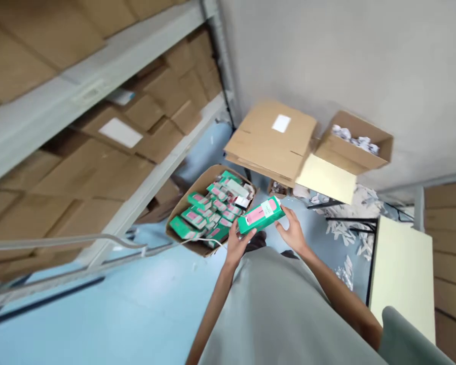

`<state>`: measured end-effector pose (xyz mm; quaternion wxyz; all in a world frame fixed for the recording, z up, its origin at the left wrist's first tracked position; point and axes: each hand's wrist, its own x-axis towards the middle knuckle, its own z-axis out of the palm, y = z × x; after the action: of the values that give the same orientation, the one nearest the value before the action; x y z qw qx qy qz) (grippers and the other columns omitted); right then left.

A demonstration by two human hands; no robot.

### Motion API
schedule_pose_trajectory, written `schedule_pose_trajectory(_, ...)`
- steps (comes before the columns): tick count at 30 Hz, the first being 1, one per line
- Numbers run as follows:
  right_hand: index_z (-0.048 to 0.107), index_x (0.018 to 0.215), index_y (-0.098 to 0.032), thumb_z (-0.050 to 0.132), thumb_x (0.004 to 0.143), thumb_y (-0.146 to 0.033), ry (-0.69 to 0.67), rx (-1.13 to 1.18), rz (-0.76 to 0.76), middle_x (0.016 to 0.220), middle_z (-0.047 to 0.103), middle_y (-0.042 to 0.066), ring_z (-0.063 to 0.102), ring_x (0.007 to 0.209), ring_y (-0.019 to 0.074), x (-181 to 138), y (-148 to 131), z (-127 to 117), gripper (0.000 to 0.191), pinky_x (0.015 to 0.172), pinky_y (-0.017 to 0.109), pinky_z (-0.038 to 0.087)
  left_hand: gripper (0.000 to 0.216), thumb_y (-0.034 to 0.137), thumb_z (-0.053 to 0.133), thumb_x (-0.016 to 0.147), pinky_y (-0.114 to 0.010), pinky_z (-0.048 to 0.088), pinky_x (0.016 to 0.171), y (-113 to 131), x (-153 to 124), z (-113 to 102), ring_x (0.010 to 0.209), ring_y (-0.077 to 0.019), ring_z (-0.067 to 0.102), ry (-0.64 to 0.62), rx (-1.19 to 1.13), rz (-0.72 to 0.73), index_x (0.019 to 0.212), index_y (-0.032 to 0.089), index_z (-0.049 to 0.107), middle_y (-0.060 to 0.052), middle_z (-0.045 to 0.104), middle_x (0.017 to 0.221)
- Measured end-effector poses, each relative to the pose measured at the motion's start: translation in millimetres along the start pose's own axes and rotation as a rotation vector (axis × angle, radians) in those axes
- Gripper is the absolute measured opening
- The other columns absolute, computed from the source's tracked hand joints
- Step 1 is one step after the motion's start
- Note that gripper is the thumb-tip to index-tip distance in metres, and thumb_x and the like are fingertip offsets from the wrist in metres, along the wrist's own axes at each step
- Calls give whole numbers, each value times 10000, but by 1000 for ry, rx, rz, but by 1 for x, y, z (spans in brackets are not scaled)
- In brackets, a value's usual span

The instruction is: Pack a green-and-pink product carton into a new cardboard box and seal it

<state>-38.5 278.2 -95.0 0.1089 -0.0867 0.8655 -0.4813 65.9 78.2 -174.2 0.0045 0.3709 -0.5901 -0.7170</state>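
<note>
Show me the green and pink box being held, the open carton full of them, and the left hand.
green and pink box (261, 215), head view, pink front face
open carton (183, 204), head view, left wall
left hand (237, 245), head view, back of hand

Grey plaster wall (345, 61) behind. Left of it, metal shelving (99, 83) packed with cartons. Pale blue floor (99, 314) below; cream table (403, 268) right.

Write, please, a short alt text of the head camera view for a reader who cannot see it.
Both hands, left hand and right hand, hold a green and pink box above a blue floor. Beside them stands an open carton of similar boxes, near shelves.
</note>
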Motion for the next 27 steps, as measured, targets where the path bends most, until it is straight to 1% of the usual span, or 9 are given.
schedule_pose_trajectory(4,684,1532,-266,729,914,-371,206,59,20,1552,684,152,608,1496,362,-65,16,-107,629,1296,593,465,925,627,958,680,-488,604,1129,19,-41,80,1423,-383,665,-282,118,94,1456,272,602,-153,669,1535)
schedule_pose_trajectory(8,692,1526,-311,735,933,-371,444,98,32,1523,715,121,582,1529,352,-137,30,-207,598,1322,609,430,1011,575,999,634,-505,630,1098,27,-91,170,1383,-393,695,-518,208,77,1511,285,587,-154,666,1562)
schedule_pose_trajectory(10,701,1516,-336,743,938,-375,584,119,41,1482,744,106,558,1555,347,-174,34,-252,580,1336,614,413,969,582,1000,629,-509,633,1101,28,-119,215,1379,-398,698,-668,267,68,1473,288,626,-134,694,1533)
schedule_pose_trajectory(13,711,1500,-364,752,958,-413,801,163,86,1469,753,95,528,1586,338,-227,43,-307,546,1356,620,388,873,597,993,638,-513,578,1191,29,-157,277,1448,-395,655,-878,344,55,1394,285,687,-114,719,1509)
schedule_pose_trajectory(16,658,1563,-350,786,949,-493,995,246,133,1614,652,102,519,1599,339,-273,55,-346,643,1368,598,382,870,592,997,646,-527,517,1261,31,-187,331,1524,-398,592,-1073,405,0,1404,285,701,-122,688,1566)
schedule_pose_trajectory(18,586,1633,-333,817,925,-539,1076,324,136,1667,600,118,548,1576,343,-298,63,-365,772,1348,570,422,895,590,1003,648,-547,509,1268,35,-202,365,1540,-412,574,-1197,460,-50,1429,277,697,-134,673,1586)
schedule_pose_trajectory(20,568,1647,-331,832,918,-553,1131,365,129,1649,611,129,587,1540,341,-318,69,-379,806,1313,540,473,905,582,1012,646,-559,512,1265,38,-214,399,1535,-424,578,-1317,525,-80,1436,270,699,-140,677,1582)
schedule_pose_trajectory(24,735,1454,-345,827,922,-555,1284,273,199,1497,692,125,637,1457,342,-344,82,-402,579,1244,510,535,886,559,1015,660,-526,536,1247,44,-232,473,1553,-425,559,-1503,639,-48,1455,307,715,-127,669,1594)
schedule_pose_trajectory(27,794,1333,-342,816,928,-560,1425,230,296,1407,723,125,670,1389,345,-353,96,-419,461,1191,507,569,953,597,984,706,-526,584,1184,47,-242,529,1493,-430,616,-1599,705,-68,1560,335,651,-138,681,1568)
